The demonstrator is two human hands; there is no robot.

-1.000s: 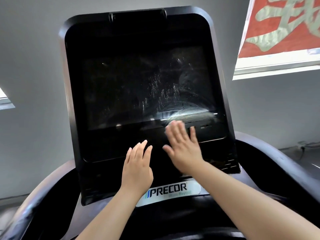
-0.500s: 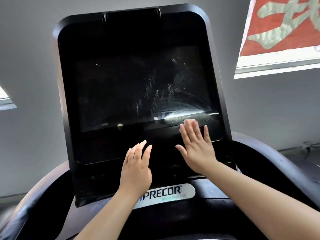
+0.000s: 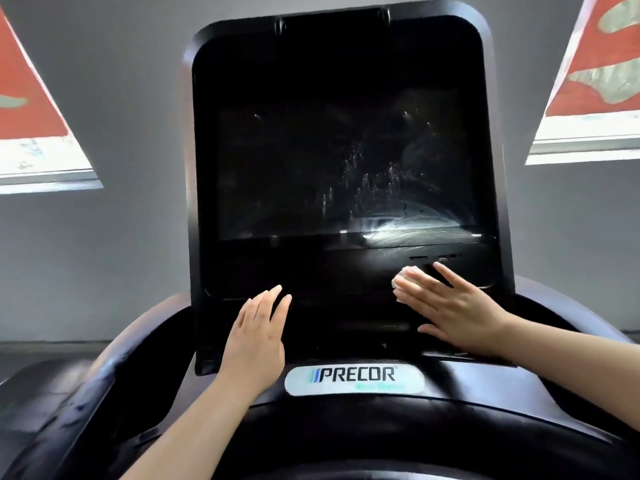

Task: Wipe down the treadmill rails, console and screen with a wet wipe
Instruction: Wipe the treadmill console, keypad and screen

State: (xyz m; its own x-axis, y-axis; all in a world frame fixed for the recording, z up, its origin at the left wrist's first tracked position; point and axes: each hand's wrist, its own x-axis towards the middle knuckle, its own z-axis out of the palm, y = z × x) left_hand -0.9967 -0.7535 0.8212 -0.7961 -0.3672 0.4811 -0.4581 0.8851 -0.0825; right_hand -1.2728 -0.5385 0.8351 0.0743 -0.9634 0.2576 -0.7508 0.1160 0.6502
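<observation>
The black treadmill console [image 3: 242,57] stands upright in front of me, its dark screen [image 3: 311,161] streaked with wet marks at the lower right. My right hand [image 3: 453,310] lies flat, fingers straight, on the panel below the screen's right side and presses a white wet wipe [image 3: 403,280] against it; the wipe shows past the fingertips. My left hand [image 3: 256,337] rests flat with straight fingers on the lower left of the console, holding nothing. A PRECOR badge [image 3: 353,379] sits below the hands.
Curved dark rails [image 3: 114,368] sweep out left and right [image 3: 568,341] of the console base. Behind is a grey wall [image 3: 104,237] with red banners in windows at upper left [image 3: 24,109] and upper right [image 3: 599,74].
My right hand has slid with the wipe from below the screen's middle to the right and a little lower on the panel. My left hand has stayed put. The camera view shifted.
</observation>
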